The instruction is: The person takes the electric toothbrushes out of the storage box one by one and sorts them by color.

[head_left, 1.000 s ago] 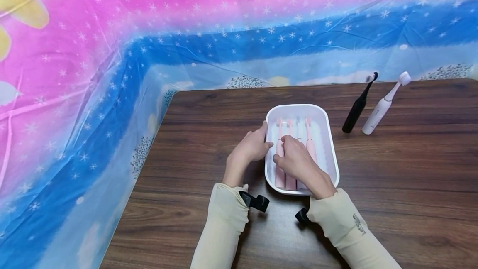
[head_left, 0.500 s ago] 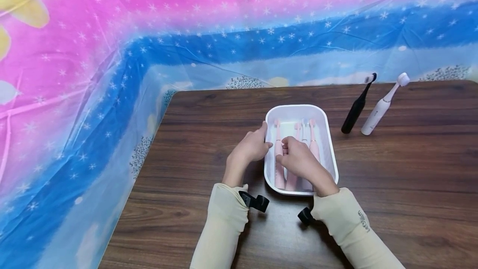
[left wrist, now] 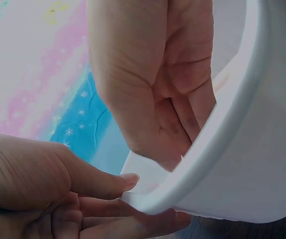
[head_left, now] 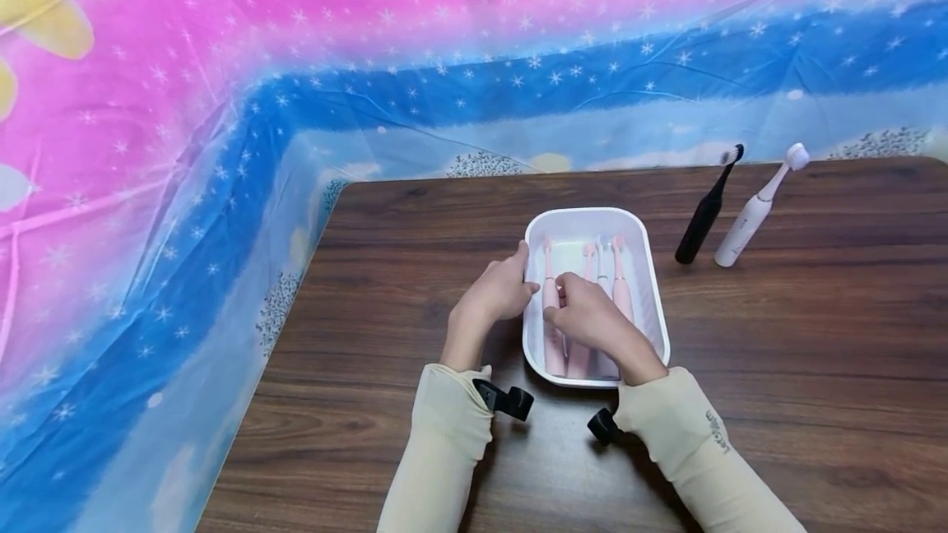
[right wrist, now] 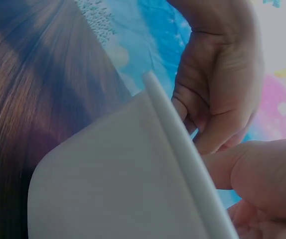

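Observation:
On the table sits a white plastic tub (head_left: 657, 303) with several electric toothbrushes lying lengthwise in it. My left hand (head_left: 494, 288) grips the tub's left rim, thumb inside and fingers outside, as the left wrist view also shows. Inside the tub, my right hand (head_left: 592, 315) pinches the handle of the leftmost pink electric toothbrush (head_left: 553, 352); its fingertips are partly hidden. To its right lie another pink toothbrush (head_left: 588, 252), a white toothbrush (head_left: 602, 263) and a pink toothbrush (head_left: 620, 290) near the right side. The right hand covers parts of their handles.
A black electric toothbrush (head_left: 699, 227) and a white electric toothbrush (head_left: 744, 230) stand upright on the wooden table (head_left: 807, 336), right of the tub. A pink and blue snowflake cloth (head_left: 474, 89) hangs along the back and left edges.
Inside the tub, the leftmost pink toothbrush and its neighbours have spread apart, the others shifting right. My right hand stays at the leftmost one; my left hand keeps its hold on the rim.

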Demonstrator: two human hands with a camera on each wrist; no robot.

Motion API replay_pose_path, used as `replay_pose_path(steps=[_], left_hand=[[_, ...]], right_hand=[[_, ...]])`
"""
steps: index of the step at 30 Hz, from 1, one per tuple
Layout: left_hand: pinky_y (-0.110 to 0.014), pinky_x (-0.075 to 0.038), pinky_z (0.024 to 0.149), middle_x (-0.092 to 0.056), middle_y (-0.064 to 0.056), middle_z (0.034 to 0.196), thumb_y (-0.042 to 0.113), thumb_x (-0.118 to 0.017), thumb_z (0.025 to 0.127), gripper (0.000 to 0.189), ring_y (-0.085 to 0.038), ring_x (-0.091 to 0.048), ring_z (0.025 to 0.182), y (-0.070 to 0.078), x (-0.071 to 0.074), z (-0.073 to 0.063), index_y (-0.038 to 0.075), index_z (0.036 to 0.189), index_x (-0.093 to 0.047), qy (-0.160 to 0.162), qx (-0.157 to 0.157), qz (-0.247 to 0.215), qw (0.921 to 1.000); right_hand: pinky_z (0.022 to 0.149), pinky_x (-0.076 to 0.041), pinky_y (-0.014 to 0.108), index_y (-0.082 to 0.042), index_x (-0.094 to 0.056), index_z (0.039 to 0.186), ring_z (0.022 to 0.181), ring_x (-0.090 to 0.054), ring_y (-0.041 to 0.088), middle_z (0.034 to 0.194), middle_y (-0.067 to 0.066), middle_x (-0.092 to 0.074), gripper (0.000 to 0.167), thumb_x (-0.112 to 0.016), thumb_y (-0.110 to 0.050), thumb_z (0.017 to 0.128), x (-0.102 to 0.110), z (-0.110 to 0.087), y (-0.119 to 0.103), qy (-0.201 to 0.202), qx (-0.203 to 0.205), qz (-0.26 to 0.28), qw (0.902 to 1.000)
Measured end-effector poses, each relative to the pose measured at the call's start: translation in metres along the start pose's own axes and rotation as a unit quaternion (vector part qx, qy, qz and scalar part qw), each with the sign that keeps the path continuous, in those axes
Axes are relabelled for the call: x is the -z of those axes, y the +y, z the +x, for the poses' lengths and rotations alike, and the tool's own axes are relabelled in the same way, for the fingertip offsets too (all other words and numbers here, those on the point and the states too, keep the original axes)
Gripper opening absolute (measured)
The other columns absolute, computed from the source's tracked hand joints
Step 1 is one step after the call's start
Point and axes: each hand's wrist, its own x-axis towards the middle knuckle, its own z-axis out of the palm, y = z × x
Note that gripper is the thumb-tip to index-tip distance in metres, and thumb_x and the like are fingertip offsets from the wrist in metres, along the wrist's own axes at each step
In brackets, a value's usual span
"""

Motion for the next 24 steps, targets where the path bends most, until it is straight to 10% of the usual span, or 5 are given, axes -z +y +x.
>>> replay_pose_path(steps=[24], left_hand=[[-0.039, -0.038, 0.105, -0.037, -0.011, 0.152, 0.022, -0.051, 0.099, 0.069, -0.026, -0.042, 0.134, -0.0034, 0.0003, 0.0006, 0.008, 0.155, -0.012, -0.006, 0.006, -0.011, 0.9999]], right_hand=[[0.090, -0.047, 0.040, 0.004, -0.061, 0.114, 0.098, -0.062, 0.025, 0.103, 0.015, -0.068, 0.032, -0.065, -0.014, 0.088, -0.0033, 0.0030, 0.0007, 0.035, 0.021, 0.057, 0.9975]])
